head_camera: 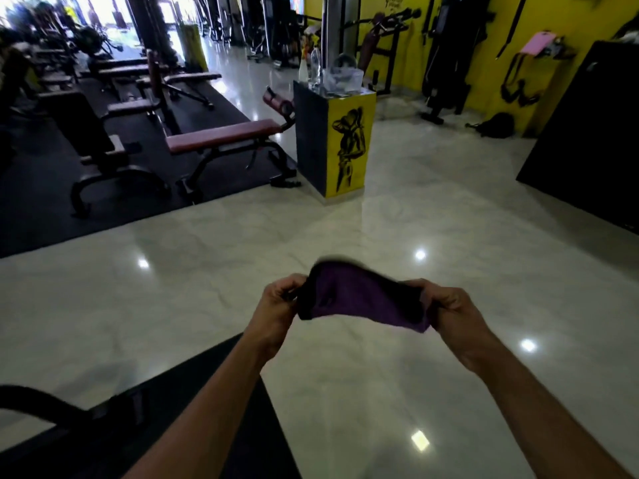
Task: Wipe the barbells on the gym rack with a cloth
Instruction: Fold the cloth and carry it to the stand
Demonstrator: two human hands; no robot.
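Forearms reach up from the bottom edge to a purple cloth [363,299] stretched in mid-air over the pale floor [207,305], its long axis running left to right, sagging slightly toward the right; the left hand [281,300] pinches its left end and the right hand [446,305] grips its right end, hands apart. No barbells or rack are visible, so wiping has not begun. Judging from here, the glossy floor could be slippery underfoot, and a loose pinch could drop the cloth near the benches [221,136] and yellow stand [349,146].
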